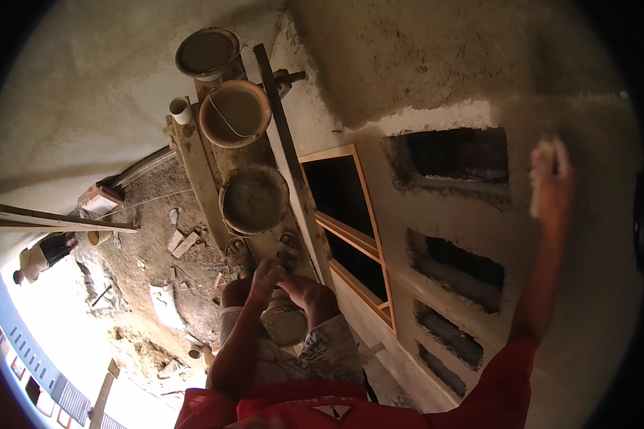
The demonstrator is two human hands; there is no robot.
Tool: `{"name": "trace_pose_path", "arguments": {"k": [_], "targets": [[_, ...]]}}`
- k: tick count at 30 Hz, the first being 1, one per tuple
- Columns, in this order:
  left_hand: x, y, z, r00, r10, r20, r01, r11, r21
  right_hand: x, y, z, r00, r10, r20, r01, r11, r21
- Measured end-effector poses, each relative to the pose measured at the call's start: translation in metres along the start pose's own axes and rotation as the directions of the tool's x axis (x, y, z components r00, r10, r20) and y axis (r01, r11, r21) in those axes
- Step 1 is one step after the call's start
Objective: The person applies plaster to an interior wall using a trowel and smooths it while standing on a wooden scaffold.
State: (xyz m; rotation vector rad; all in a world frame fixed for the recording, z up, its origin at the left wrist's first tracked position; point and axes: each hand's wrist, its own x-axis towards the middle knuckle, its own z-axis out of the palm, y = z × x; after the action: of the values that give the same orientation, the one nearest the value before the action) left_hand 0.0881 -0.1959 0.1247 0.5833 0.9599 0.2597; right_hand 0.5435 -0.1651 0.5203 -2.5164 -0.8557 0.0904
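Note:
My right hand [557, 179] is raised at the plastered wall [587, 236] on the right. Its fingers are wrapped round a narrow tan plastering float [539, 187], seen nearly edge-on against the wall. Low in front of me, my left hand [266, 274] is closed beside my knee. Whatever it may hold is hidden. Just below that hand, between my legs, is a rounded grey, mortar-coated thing [285, 325] whose kind I cannot make out. A bucket of grey mortar [255, 200] stands on the planks just ahead of my sandalled feet.
Farther along the planks [193, 168] are an orange-rimmed bucket [265, 107], another bucket [181, 61] and a white cup [180, 110]. A long beam [283, 136] runs alongside. The wall has several rough openings and a wooden frame [365, 193]. Below lies rubble; a person [43, 257] is at far left.

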Motion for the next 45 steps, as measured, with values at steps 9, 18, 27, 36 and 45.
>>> {"name": "trace_pose_path", "arguments": {"k": [9,18,27,36,45], "targets": [[0.006,-0.020,0.077,0.920,0.029,0.392,-0.245,0.822,0.514,-0.171,0.115,0.293,0.533,-0.368,0.762,0.548,0.836,0.020],[0.042,-0.102,0.014,0.997,0.050,0.055,-0.073,0.778,0.624,-0.218,0.157,0.563,0.452,-0.780,0.434,0.888,0.438,-0.139],[0.057,-0.112,0.007,0.989,0.140,0.052,-0.139,0.727,0.672,-0.263,0.166,0.627,0.673,-0.357,0.647,0.348,0.926,0.149],[0.077,-0.130,0.008,0.972,0.148,0.184,-0.235,0.511,0.827,-0.239,0.155,0.556,0.622,-0.220,0.751,0.179,0.974,0.137],[0.093,-0.056,0.027,0.984,-0.034,0.176,-0.116,0.628,0.770,-0.126,0.051,0.362,0.734,-0.319,0.600,0.262,0.947,0.184]]}}
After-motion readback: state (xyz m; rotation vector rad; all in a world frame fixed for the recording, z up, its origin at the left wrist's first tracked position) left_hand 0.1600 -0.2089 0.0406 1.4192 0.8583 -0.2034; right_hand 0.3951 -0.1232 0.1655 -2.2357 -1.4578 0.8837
